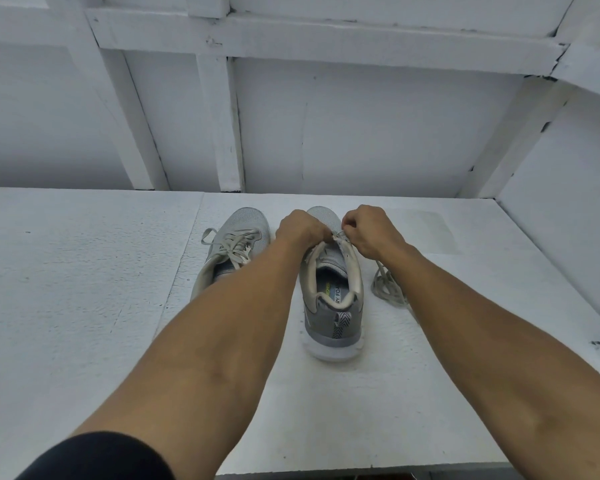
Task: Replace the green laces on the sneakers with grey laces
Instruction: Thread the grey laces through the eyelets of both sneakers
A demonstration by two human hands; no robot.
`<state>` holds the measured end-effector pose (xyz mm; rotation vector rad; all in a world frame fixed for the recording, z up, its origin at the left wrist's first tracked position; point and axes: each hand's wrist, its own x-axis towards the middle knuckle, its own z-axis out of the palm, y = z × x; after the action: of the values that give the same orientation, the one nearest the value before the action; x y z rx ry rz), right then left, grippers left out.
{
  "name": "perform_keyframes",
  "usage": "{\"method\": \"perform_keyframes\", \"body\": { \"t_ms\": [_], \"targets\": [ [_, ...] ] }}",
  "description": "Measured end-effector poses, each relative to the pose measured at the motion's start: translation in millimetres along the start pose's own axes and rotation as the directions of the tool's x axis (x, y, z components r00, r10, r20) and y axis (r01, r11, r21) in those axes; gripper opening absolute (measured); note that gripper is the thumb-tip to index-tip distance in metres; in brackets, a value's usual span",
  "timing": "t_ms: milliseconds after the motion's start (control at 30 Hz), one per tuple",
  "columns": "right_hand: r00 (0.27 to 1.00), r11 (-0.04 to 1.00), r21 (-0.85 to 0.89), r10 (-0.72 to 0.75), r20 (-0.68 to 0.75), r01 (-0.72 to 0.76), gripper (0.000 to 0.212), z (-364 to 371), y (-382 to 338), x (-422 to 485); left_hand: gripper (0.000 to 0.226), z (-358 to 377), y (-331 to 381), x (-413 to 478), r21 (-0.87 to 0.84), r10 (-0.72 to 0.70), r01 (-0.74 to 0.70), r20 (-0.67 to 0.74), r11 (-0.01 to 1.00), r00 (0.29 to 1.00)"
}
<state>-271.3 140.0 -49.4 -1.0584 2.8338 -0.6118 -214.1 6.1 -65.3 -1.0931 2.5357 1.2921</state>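
Roughly halfway is my guess, though the lace colours are too pale and alike to tell green from grey with confidence. Two grey sneakers stand side by side on the white table, toes pointing to twelve o'clock. The left sneaker, at nine o'clock from its mate, is fully laced and tied with a pale lace, so it looks either finished or not yet started. The right sneaker shows no crossings over its tongue in the part that is visible. Both hands work at the toe end of its opening, about twelve o'clock from the heel. The left hand has its fingers curled and clamped on the edge of the eyelet flap. The right hand has thumb and forefinger pressed together on a short bit of the loose lace. The rest of that lace lies heaped on the table at three o'clock from the shoe, partly under the right forearm. Whether it is being threaded in or drawn out cannot be told, so at least this shoe's lacing and tying are left.
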Motion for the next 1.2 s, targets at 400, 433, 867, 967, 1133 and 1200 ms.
{"method": "perform_keyframes", "body": {
  "t_ms": [400,433,867,967,1133,1200],
  "targets": [
    [0.997,0.971,0.223,0.080,0.015,-0.082,0.018,9.4,-0.6,-3.7,0.054,23.2,-5.8,14.6,0.080,0.067,-0.054,-0.168,0.995,0.984],
    [0.995,0.969,0.227,0.086,0.041,-0.093,0.020,8.2,0.0,-2.6,0.051,23.5,-5.1,10.8,0.101,0.073,-0.055,-0.180,0.993,0.981],
    [0.978,0.973,0.181,0.109,0.179,-0.142,0.024,3.3,0.9,7.1,0.029,-26.2,4.8,-18.6,-0.122,0.074,-0.078,-0.036,0.989,0.997],
    [0.978,0.964,0.214,0.121,0.170,-0.156,0.023,3.9,1.8,5.9,0.030,-54.8,8.7,-27.5,-0.337,0.031,-0.043,-0.039,0.940,0.999],
    [0.991,0.895,0.431,0.085,0.101,-0.120,0.016,-4.0,-3.7,3.5,0.021,-60.8,7.4,-31.3,-0.244,0.188,-0.209,-0.105,0.947,0.977],
    [0.998,0.831,0.552,0.059,0.036,-0.069,0.014,-6.6,-7.7,2.5,0.018,-53.3,5.4,-27.4,-0.237,0.213,-0.235,-0.115,0.943,0.970]
  ]
}}
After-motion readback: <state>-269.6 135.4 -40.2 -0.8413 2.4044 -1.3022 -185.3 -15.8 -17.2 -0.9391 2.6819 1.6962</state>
